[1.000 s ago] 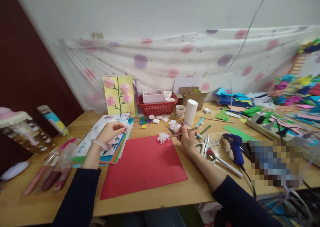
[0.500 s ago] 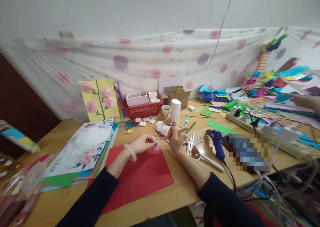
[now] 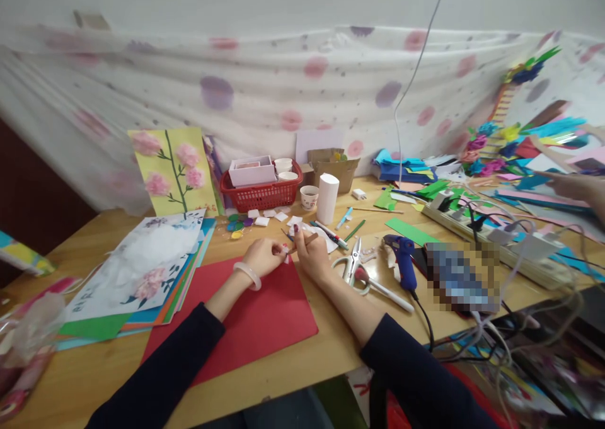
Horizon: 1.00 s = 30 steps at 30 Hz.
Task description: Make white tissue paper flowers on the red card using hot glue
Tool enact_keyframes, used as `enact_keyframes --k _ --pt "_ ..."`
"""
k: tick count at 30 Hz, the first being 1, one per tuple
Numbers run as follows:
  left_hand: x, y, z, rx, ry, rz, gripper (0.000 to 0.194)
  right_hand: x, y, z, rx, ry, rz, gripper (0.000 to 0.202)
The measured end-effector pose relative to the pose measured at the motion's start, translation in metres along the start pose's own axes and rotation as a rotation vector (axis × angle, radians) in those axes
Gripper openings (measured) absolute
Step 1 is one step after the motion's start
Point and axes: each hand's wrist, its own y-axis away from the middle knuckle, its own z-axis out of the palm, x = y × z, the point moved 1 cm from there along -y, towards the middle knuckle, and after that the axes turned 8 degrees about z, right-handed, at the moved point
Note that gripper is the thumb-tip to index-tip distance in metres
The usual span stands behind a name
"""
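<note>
Over the red sheet (image 3: 255,315), my left hand (image 3: 265,257), with a pale bangle at its wrist, pinches a small pale pink piece (image 3: 286,257) that the fingers largely cover. My right hand (image 3: 312,257) is closed around a thin brown stick (image 3: 310,240), its thumb pointing up. The stick's left end is at the pink piece; whether the two touch, I cannot tell. Just right of this hand lie scissors (image 3: 350,265) and a white-handled tool (image 3: 390,293) with a reddish head. Behind the hands are loose white squares (image 3: 261,222) and a paper cup (image 3: 309,197).
A blue glue gun (image 3: 404,262), a blurred-out phone (image 3: 460,278) and a power strip (image 3: 496,246) with cables occupy the right. Stacked papers (image 3: 137,271) lie left, before a yellow flower picture (image 3: 172,171). A red basket (image 3: 259,197) stands behind; another person's hand (image 3: 574,186) reaches in far right.
My right hand has come left, close to my left hand, bringing the brown stick's end to the pink piece. The left hand keeps its pinch. The whole view has shifted slightly.
</note>
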Motion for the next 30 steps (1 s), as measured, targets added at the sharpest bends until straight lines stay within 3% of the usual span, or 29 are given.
enact_keyframes --k 6,12,16,19,21,24,30 --pt "0.001 0.001 -0.004 0.02 -0.016 -0.025 0.023 -0.003 0.001 0.0 0.001 0.033 0.019 0.055" --pt "-0.008 0.008 -0.022 0.045 0.036 0.011 0.029 -0.005 0.002 0.001 -0.02 0.046 0.018 0.055" --pt "-0.023 0.029 -0.023 0.085 -0.003 0.076 0.061 -0.003 0.002 0.003 -0.043 0.056 0.022 0.055" --pt "-0.037 0.042 -0.012 -0.025 -0.099 0.101 0.103 0.0 0.002 0.006 -0.068 0.075 -0.004 0.054" --pt "-0.044 0.046 -0.005 -0.143 -0.14 0.076 0.118 0.001 0.002 0.008 -0.07 0.092 -0.015 0.053" --pt "-0.048 0.046 0.0 -0.268 -0.159 0.053 0.122 0.004 0.003 0.01 -0.065 0.138 -0.044 0.053" --pt "-0.048 0.044 -0.002 -0.305 -0.191 0.062 0.122 0.007 0.006 0.012 -0.117 0.181 -0.119 0.05"
